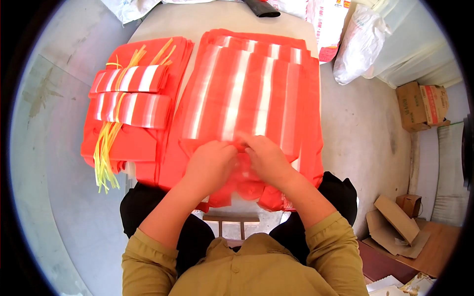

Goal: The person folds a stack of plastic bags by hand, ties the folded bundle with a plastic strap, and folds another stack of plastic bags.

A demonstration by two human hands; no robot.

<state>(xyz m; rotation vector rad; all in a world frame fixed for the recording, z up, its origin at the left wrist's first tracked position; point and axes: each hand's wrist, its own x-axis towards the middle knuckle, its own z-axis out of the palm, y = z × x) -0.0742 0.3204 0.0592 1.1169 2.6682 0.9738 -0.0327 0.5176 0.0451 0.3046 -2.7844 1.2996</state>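
Observation:
A stack of red plastic bags (242,89), marked with pale lengthwise stripes, lies on the table in front of me. My left hand (212,163) is closed at the near edge of the top bags, its fingertips pinching the red plastic. Close beside it, my right hand (269,158) also pinches that edge, and the two hands almost meet. Loose red plastic hangs below them, slightly blurred. Left of this stack is another pile of red bags (140,148), with two folded striped bundles (131,108) on top. Yellow-green ties (106,153) run across the bundles and dangle off the near side.
The pale table (212,19) carries a dark tube-like object (261,7) at its far edge. White sacks (360,44) stand behind on the right. Cardboard boxes (419,106) sit by the right wall, and an opened carton (395,227) lies at lower right.

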